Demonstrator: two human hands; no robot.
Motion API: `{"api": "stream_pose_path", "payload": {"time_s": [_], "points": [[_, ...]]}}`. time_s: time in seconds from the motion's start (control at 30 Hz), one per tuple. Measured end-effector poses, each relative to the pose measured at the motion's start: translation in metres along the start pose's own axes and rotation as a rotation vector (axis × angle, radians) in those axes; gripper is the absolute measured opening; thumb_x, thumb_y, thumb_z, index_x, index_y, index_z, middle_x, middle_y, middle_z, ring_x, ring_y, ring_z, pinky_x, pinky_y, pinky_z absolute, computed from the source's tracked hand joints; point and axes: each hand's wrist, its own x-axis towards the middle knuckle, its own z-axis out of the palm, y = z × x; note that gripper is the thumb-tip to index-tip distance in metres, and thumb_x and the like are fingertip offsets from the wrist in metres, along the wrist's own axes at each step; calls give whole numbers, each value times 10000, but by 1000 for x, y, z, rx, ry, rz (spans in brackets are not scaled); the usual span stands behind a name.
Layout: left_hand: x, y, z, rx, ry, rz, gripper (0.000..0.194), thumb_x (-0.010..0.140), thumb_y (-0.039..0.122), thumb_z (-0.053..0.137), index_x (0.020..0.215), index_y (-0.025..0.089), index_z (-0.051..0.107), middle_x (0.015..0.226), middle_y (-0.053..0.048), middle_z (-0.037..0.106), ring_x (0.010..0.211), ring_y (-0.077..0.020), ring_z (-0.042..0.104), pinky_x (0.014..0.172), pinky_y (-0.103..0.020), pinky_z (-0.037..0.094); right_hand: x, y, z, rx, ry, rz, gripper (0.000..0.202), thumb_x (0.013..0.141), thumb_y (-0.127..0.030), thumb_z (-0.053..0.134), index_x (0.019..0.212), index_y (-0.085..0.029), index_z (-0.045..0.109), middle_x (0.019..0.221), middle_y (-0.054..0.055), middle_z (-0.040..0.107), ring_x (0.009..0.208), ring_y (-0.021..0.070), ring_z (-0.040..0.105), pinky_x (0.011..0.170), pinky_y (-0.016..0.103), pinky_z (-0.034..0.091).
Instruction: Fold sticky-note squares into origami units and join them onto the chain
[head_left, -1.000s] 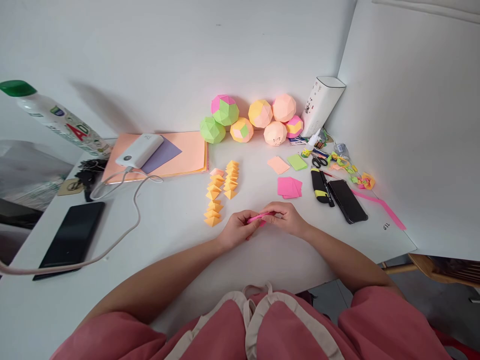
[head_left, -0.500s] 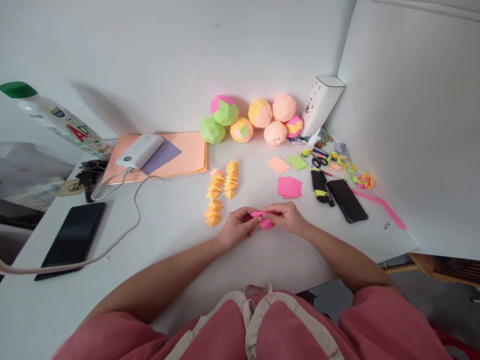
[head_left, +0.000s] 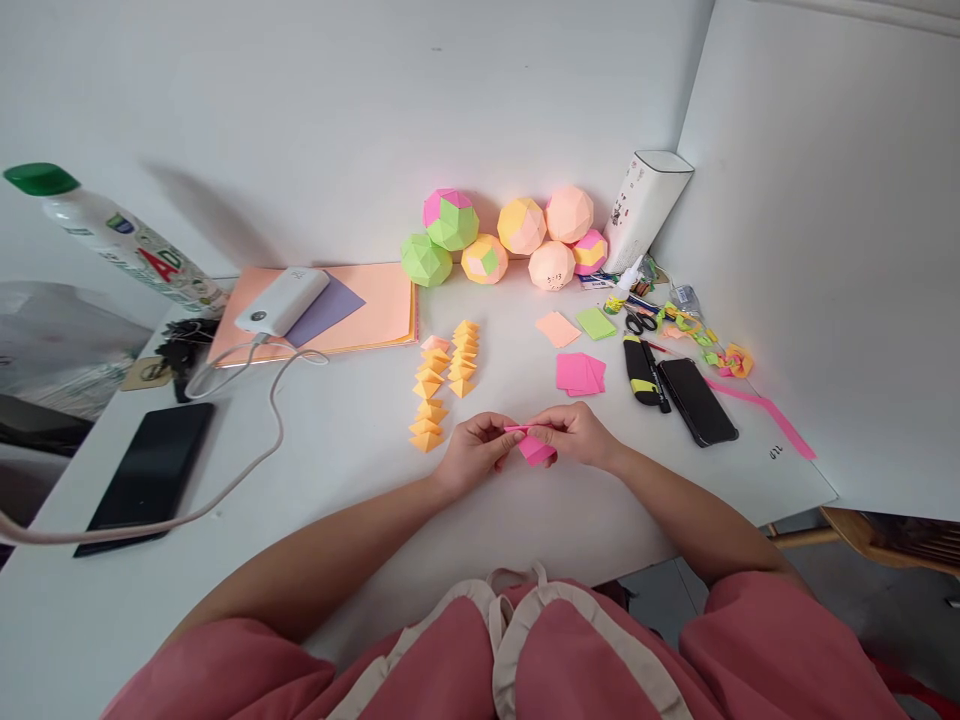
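Note:
Between my two hands is a pink piece of paper [head_left: 535, 450], partly folded, with a crease along its upper edge. My left hand [head_left: 478, 455] pinches its left end with thumb and fingers. On the other side my right hand [head_left: 574, 436] is closed on the right end, thumb on top. Fingers cover parts of the paper. Just beyond lies a small stack of pink paper squares [head_left: 580, 374]. Two rows of folded orange paper units [head_left: 428, 410] stand to the left of my hands.
Several paper balls [head_left: 521, 226] are piled against the wall. Peach squares [head_left: 557, 329] and green squares [head_left: 595, 323] lie nearer. Scissors [head_left: 640, 322], a cutter [head_left: 640, 370] and a black phone [head_left: 697, 402] are at right. A cable [head_left: 279, 430] crosses the left side, near a dark tablet [head_left: 150, 475].
The pink paper has tilted in my fingers, and more of its lower face shows now. Both hands have stayed nearly in place, still gripping it.

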Motion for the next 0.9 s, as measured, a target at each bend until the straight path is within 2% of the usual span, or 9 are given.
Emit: {"api": "stream_pose_path", "payload": {"time_s": [0.57, 0.9], "points": [[-1, 2, -1, 14, -28, 0, 310, 694, 438, 684, 696, 157, 554, 406, 64, 475, 373, -55, 399, 398, -186, 312, 1, 3, -3, 64, -52, 54, 325, 759, -418, 627, 845, -110, 682, 608, 11, 622, 452, 102, 586, 439, 242, 523], [0, 4, -2, -103, 42, 44, 260, 776, 394, 589, 688, 166, 499, 535, 43, 520, 439, -70, 467, 446, -208, 378, 5, 5, -13, 120, -54, 89, 333, 752, -418, 641, 842, -98, 661, 574, 4, 618, 424, 109, 586, 426, 246, 510]]}}
